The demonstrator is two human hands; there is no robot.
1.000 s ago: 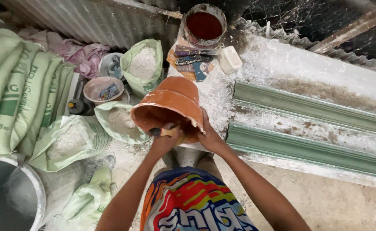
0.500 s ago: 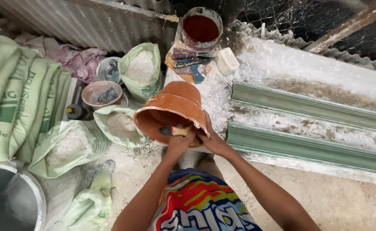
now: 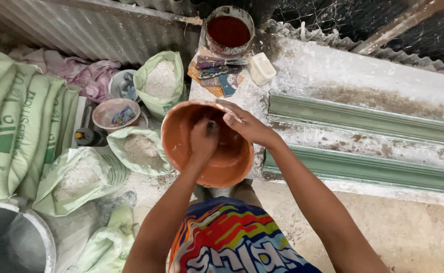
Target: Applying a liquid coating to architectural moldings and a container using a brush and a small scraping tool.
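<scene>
- At 6 o'clock, nearest you, your bright patterned shorts (image 3: 232, 242) fill the bottom of the view, both forearms rising from either side of them
- Your left hand (image 3: 203, 139) is down inside the orange bowl (image 3: 181, 136), fingers curled into a closed fist around a small dark tool; only its tip shows, so you cannot tell what kind it is
- Your right hand (image 3: 247, 126) grips the bowl's rim at its 2 o'clock edge, thumb over the lip and fingers wrapped outside, closed firmly on the rim
- The orange bowl sits at the centre of view, mouth tilted up towards you, held just in front of the white dusty slab (image 3: 363, 86)
- At 9 o'clock, three open green sacks of pale powder (image 3: 141, 149) lie near the bowl, with a small pink tub (image 3: 112, 112) of odds and ends between them
- At 7 o'clock a grey metal basin (image 3: 40, 237) shows at the corner
- At 10 o'clock stacked green sacks (image 3: 14, 126) lean beside crumpled pink cloth (image 3: 88, 76)
- At 3 o'clock two green moulded strips (image 3: 373, 119) run along the slab
- At 12 o'clock, farthest, a tin of dark red liquid (image 3: 229, 31) stands by a white block (image 3: 261, 68) and some dark blades (image 3: 217, 71)
</scene>
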